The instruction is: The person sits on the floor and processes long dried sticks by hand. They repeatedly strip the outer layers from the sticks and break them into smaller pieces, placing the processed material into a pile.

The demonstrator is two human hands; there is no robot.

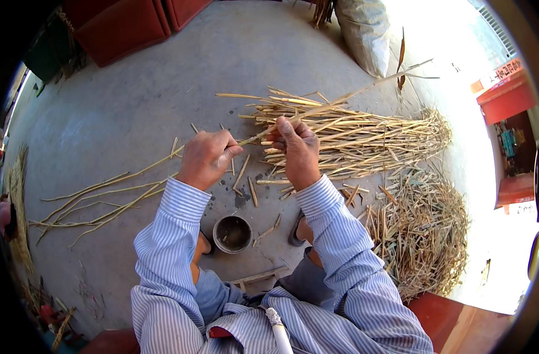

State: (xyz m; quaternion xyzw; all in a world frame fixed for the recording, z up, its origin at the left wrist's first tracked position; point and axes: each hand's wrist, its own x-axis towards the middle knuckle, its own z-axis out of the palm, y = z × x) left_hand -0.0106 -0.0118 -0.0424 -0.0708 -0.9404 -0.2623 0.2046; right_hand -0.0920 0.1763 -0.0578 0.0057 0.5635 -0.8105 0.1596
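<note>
My left hand (207,158) and my right hand (299,152) both grip one long dry straw stalk (364,89) that runs up and to the right from between my fingers. Just beyond my right hand lies a bundle of straw stalks (369,135) on the concrete floor. Several stripped thin stems (104,200) lie to the left of my left hand. Short cut pieces (246,177) are scattered under my hands. Both sleeves are blue and white striped.
A small round tin cup (232,233) stands on the floor between my knees. A heap of straw waste (423,230) lies at the right. A white sack (364,29) stands at the back, red cushions (122,26) at the back left.
</note>
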